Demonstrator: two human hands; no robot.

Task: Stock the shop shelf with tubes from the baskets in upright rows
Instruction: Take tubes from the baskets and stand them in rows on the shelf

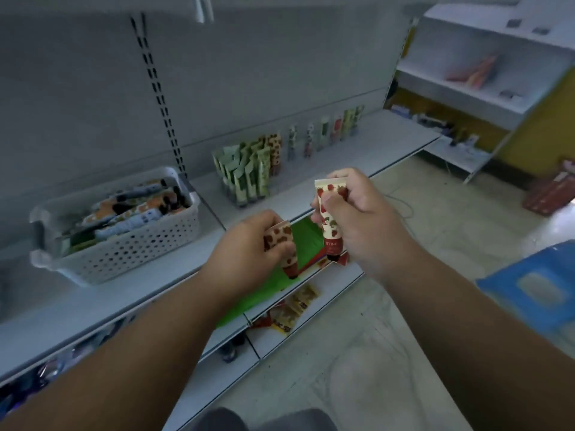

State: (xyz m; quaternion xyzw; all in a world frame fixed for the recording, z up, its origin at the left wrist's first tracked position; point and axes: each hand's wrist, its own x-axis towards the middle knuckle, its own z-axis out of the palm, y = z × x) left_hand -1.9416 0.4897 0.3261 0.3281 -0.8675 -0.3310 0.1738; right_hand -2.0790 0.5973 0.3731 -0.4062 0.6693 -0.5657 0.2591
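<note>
White perforated basket (124,244); cream tube (329,219) with red strawberries and red cap; tan tube (280,241) with brown spots; green upright tubes (245,175); grey shelf (357,150).

Both forearms were bare from the bottom edge of the view up to the wrists, with no sleeve showing on either. The left hand (249,244) and the right hand (357,219) wore no gloves, rings or watch. At six o'clock, dark grey trousers (264,419) covered the person's knees.
</note>
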